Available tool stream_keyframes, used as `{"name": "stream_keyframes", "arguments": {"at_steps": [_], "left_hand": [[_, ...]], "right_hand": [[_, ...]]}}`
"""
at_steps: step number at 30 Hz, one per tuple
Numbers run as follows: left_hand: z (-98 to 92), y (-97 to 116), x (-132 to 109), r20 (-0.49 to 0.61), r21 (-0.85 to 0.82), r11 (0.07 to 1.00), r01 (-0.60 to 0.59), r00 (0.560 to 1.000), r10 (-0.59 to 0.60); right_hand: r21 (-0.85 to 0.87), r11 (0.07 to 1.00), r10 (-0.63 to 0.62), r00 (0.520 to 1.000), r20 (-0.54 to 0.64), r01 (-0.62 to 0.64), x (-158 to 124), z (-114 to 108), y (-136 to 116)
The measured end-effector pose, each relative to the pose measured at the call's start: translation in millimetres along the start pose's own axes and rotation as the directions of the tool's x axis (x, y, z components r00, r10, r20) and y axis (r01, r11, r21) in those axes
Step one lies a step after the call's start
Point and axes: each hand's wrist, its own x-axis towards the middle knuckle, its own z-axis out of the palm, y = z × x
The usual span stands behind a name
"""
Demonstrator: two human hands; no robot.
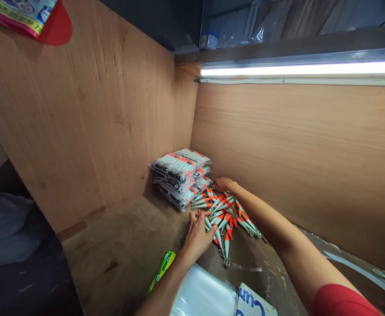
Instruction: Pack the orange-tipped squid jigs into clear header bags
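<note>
A loose heap of orange-and-white lures with metal hooks (223,215) lies on the brown bench in the corner. My left hand (199,235) rests on the near left side of the heap, fingers curled over a few lures. My right hand (224,183) reaches to the far side of the heap, close to the back wall, with its fingers bent down onto the lures. Just left of the heap stands a stack of sealed clear packs of the same lures (181,175).
Plywood walls (90,118) close the corner on the left and back. A lit tube lamp (300,69) runs under a shelf above. Clear plastic bags (202,294) and a green strip (162,268) lie near me. A dark bin with a bag (4,228) is at left.
</note>
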Motion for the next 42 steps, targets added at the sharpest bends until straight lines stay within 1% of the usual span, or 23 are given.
{"name": "stream_keyframes", "arguments": {"at_steps": [3, 8, 13, 17, 22, 25, 27, 31, 34, 36, 38, 42], "left_hand": [[0.5, -1, 0, 0.005, 0.008, 1.000, 0.015, 1.000, -0.015], [0.6, -3, 0, 0.024, 0.000, 0.999, 0.032, 0.999, -0.032], [0.9, -3, 1, 0.000, -0.002, 1.000, 0.024, 1.000, -0.024], [2.6, 1, -1, 0.061, -0.055, 0.998, -0.005, 0.998, 0.008], [8.5, 12, -12, 0.117, -0.143, 0.989, -0.040, 0.992, 0.057], [12.8, 19, -20, 0.162, -0.198, 0.978, -0.065, 0.982, 0.098], [15.3, 23, -26, 0.214, -0.227, 0.970, -0.087, 0.967, 0.137], [17.2, 28, -33, 0.307, -0.216, 0.966, -0.139, 0.930, 0.202], [14.6, 31, -35, 0.268, -0.112, 0.972, -0.206, 0.936, 0.229], [11.7, 32, -35, 0.216, -0.032, 0.971, -0.235, 0.947, 0.236], [8.9, 33, -35, 0.193, 0.013, 0.969, -0.245, 0.952, 0.238], [6.8, 34, -35, 0.197, 0.036, 0.968, -0.250, 0.951, 0.239]], "right_hand": [[0.006, 0.999, -0.036, 0.999, 0.022, 0.036, 1, 2, -1], [0.016, 0.998, -0.058, 0.998, 0.039, 0.057, 3, 2, 4], [0.083, 0.990, -0.126, 0.984, 0.127, 0.116, 1, 0, 9], [0.153, 0.980, -0.156, 0.967, 0.201, 0.126, -5, 4, 11], [0.229, 0.967, -0.165, 0.955, 0.247, 0.108, -20, 14, 21], [0.256, 0.961, -0.171, 0.952, 0.254, 0.104, -33, 23, 29], [0.273, 0.957, -0.172, 0.952, 0.253, 0.100, -42, 28, 34], [0.314, 0.947, -0.148, 0.959, 0.241, 0.067, -61, 35, 45], [0.343, 0.939, -0.081, 0.979, 0.189, 0.012, -65, 35, 50], [0.375, 0.927, -0.030, 0.990, 0.139, -0.025, -62, 32, 46], [0.426, 0.904, -0.003, 0.995, 0.098, -0.039, -54, 28, 35], [0.560, 0.829, -0.043, 0.996, 0.080, -0.009, -34, 19, 4]]}}
